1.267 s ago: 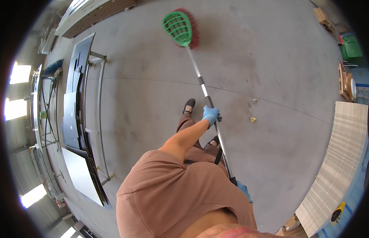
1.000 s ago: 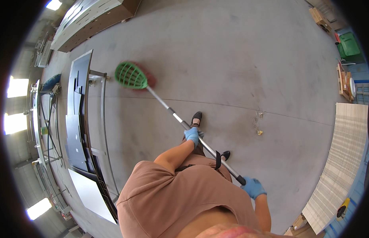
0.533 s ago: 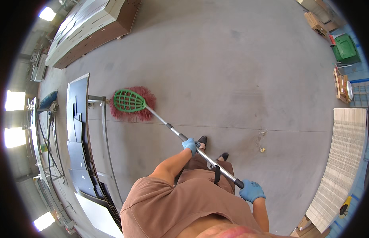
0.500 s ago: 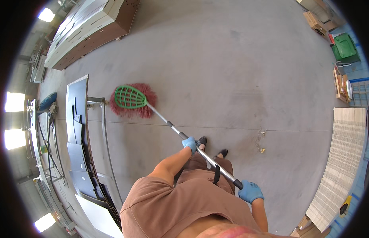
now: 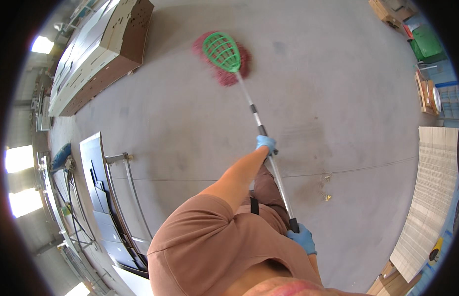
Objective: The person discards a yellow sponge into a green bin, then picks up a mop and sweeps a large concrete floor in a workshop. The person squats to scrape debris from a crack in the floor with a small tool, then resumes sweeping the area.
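Note:
A dust mop with a green lattice head (image 5: 221, 51) and a red fringe (image 5: 228, 78) lies on the grey floor, out ahead of me and slightly left. Its long metal pole (image 5: 280, 183) runs back toward my body. My left hand (image 5: 266, 144), in a blue glove, is wrapped round the pole about midway, just below a black collar. Lower down, my right hand (image 5: 303, 239), also gloved in blue, grips the black end of the pole beside my hip. The right fingers are partly hidden.
Small yellowish litter (image 5: 328, 197) lies on the floor right of my legs. A large stack of boards (image 5: 103, 61) stands far left, with a rack of dark panels (image 5: 108, 217) nearer. On the right are a pale slatted stack (image 5: 427, 192) and a green bin (image 5: 427, 45).
The mop head has swept forward and to the right, away from the panel rack. My left arm has stretched out ahead, and my right hand has shifted slightly left.

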`<action>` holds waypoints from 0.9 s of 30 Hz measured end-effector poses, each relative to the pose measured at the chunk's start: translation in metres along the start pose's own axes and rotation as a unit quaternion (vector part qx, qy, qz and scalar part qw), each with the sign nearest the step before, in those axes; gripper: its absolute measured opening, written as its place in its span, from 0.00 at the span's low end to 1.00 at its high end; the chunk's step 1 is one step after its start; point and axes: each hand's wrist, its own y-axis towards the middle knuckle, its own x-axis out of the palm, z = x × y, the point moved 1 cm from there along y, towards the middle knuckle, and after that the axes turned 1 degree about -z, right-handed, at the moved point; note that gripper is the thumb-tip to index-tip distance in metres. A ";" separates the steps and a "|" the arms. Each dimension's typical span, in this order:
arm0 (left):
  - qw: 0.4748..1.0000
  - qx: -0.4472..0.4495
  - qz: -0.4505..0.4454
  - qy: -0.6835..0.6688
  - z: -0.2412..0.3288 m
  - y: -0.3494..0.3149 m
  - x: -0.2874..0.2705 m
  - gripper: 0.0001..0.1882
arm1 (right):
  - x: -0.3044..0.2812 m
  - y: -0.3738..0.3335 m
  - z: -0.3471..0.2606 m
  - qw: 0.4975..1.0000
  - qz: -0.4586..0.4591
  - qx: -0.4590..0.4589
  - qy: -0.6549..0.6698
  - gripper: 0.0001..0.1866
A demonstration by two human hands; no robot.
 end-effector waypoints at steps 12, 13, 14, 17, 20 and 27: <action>0.928 0.000 0.100 -0.360 0.182 -0.091 -0.120 0.26 | -0.058 0.038 -0.091 0.998 -0.018 0.051 0.011 0.25; 0.923 -0.001 0.107 -0.370 0.180 -0.090 -0.135 0.26 | -0.064 0.039 -0.105 0.999 -0.024 0.044 0.006 0.25; 0.911 0.001 0.116 -0.397 0.176 -0.087 -0.152 0.26 | -0.068 0.043 -0.120 0.999 -0.030 0.034 0.000 0.25; 0.866 0.011 0.139 -0.481 0.155 -0.075 -0.207 0.25 | -0.080 0.054 -0.169 0.999 -0.047 0.001 -0.022 0.25; 0.831 -0.018 0.193 -0.521 0.119 -0.065 -0.264 0.25 | -0.090 0.066 -0.227 0.996 -0.063 -0.036 -0.053 0.25; 0.708 -0.060 0.272 -0.649 0.045 -0.011 -0.428 0.07 | -0.093 0.112 -0.441 0.972 -0.041 -0.073 -0.219 0.22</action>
